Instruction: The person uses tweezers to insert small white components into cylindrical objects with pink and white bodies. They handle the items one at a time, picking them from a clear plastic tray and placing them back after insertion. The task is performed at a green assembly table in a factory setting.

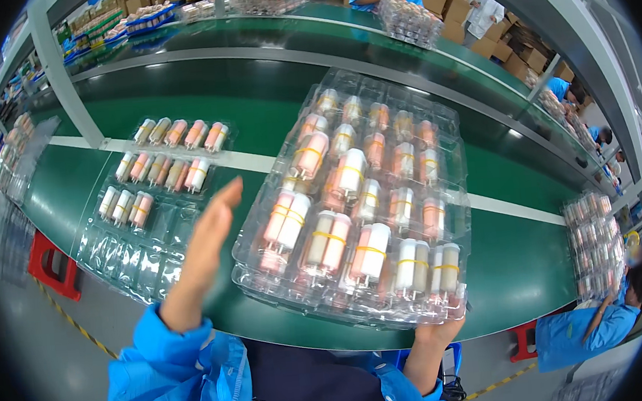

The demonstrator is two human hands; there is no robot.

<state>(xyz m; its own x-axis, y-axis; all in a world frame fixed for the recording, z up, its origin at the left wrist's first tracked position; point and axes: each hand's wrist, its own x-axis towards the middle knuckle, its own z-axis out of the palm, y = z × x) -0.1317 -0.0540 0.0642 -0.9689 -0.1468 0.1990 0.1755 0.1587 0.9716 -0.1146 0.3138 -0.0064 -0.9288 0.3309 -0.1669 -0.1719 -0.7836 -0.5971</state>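
While right hand (438, 332) grips tray stack (363, 205) near edge only, fingers hidden; left hand (207, 243) open beside stack, fingers together: stack may tip, tubes (349, 172) spill onto belt (522, 260).

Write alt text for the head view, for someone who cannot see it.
The person's right hand holds up a stack of clear plastic trays filled with banded pairs of pink and white tubes, above a green conveyor belt. The left hand is raised open beside the stack, and a partly filled tray lies on the belt further left.

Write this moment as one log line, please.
right hand: holds stack of filled clear trays | left hand: open, beside stack | part-filled tray: on green belt
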